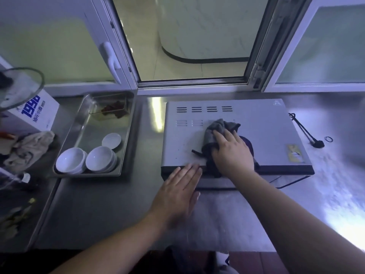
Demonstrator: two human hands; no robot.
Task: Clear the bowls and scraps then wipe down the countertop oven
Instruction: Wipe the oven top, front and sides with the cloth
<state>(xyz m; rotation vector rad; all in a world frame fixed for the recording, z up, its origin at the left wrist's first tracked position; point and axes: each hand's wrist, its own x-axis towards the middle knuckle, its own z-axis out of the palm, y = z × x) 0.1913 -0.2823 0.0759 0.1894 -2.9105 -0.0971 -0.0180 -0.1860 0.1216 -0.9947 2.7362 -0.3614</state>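
- countertop oven [246, 123] sits on the steel desk [118, 214] below an open window [189, 36], vent slots toward the back of its top.
- right hand [231, 153] lies palm down on a grey cloth [217, 129] on the oven top, grip curled into the bunched fabric; dark edge of the cloth hangs over the oven's front lip.
- left hand [177, 194] flat and fingers straight, together, fingertips touching the oven's front left edge; it holds nothing.
- metal tray [83, 123] stands left of the oven, apart from it.
- inside the tray, near end: two stacks of white bowls [87, 160] side by side, a small white dish [111, 140] just behind them.
- far end of the tray: reddish-brown scraps [114, 110] in a little liquid.
- crumpled beige rag [29, 149] left of the tray, white box with blue print [33, 111] behind it.
- black cord [304, 129] and a small black ring [328, 139] lie on the desk right of the oven.
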